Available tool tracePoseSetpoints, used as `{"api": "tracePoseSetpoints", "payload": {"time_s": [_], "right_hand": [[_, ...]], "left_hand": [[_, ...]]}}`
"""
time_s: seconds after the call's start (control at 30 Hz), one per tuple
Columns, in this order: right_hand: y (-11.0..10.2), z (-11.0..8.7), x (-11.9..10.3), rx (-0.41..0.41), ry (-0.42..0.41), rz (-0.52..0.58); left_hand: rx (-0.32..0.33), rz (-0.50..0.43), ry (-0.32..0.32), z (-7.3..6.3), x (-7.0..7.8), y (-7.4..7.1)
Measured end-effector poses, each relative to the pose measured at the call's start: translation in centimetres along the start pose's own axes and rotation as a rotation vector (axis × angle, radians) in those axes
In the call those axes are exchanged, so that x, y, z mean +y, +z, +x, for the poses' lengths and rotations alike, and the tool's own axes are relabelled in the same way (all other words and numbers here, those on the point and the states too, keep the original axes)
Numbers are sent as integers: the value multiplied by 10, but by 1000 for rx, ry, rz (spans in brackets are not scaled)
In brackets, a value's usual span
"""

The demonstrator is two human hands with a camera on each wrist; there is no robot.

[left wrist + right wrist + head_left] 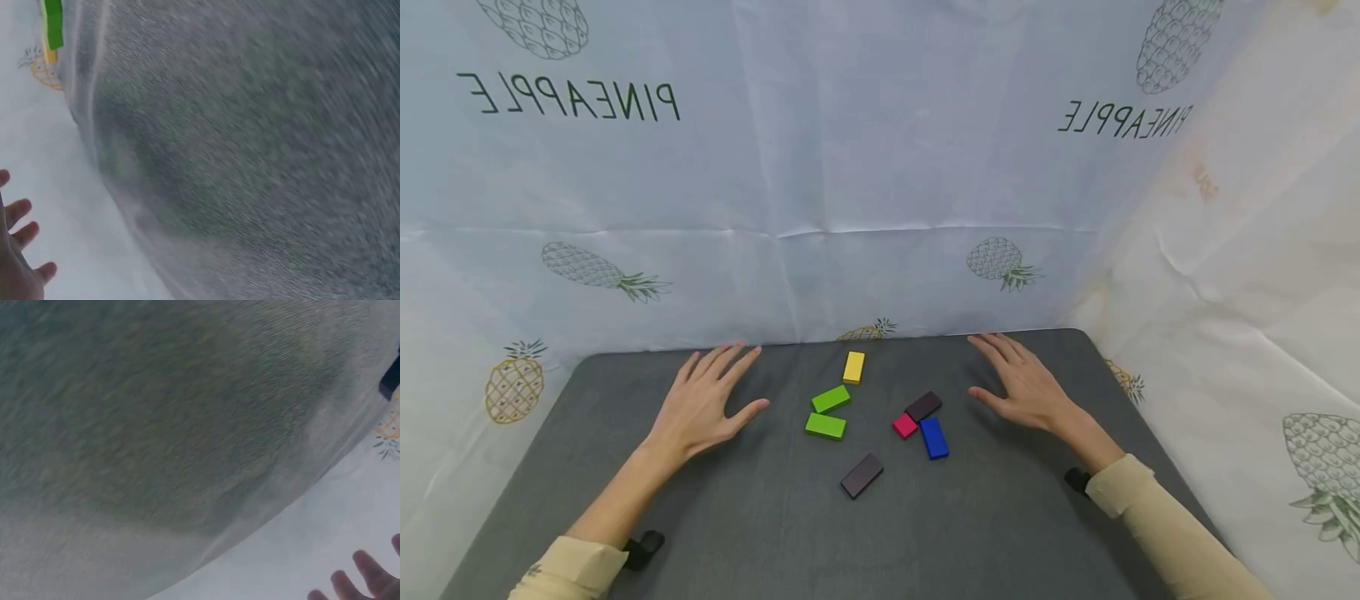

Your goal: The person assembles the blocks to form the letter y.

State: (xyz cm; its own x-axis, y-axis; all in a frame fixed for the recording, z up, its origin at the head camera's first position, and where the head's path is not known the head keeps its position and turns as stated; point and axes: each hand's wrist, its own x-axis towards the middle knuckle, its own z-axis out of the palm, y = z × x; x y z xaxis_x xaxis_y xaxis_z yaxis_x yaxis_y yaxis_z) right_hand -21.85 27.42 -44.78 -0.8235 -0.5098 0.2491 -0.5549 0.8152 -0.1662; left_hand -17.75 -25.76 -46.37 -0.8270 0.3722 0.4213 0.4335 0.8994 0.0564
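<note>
Several small coloured blocks lie on the dark grey table between my hands in the head view. A yellow block (853, 367) is farthest back, with two green blocks (831, 399) below it, close together. To the right, a dark block (923, 407), a red block (905, 427) and a blue block (934, 438) form a cluster. Another dark block (862, 476) lies nearest the front. My left hand (703, 404), fingers spread and holding nothing, is left of the green blocks. Right of the cluster, my right hand (1022, 383) has its fingers extended, also holding nothing.
A white curtain (880, 167) printed with pineapples stands behind the table (760, 533) and along its sides. Dark wrist cameras (643, 550) sit at both cuffs. The table's far edge runs just past my fingertips.
</note>
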Motion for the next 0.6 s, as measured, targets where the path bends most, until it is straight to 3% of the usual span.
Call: {"api": "tracePoseSetpoints", "payload": {"time_s": [0.33,0.6], "right_hand": [[2,8,-17,-39,-15,249],[10,18,-27,-91,-75,423]], "left_hand": [[-32,-183,-72,8,22,-2],[-124,-418,-89,18,52,-3]]}}
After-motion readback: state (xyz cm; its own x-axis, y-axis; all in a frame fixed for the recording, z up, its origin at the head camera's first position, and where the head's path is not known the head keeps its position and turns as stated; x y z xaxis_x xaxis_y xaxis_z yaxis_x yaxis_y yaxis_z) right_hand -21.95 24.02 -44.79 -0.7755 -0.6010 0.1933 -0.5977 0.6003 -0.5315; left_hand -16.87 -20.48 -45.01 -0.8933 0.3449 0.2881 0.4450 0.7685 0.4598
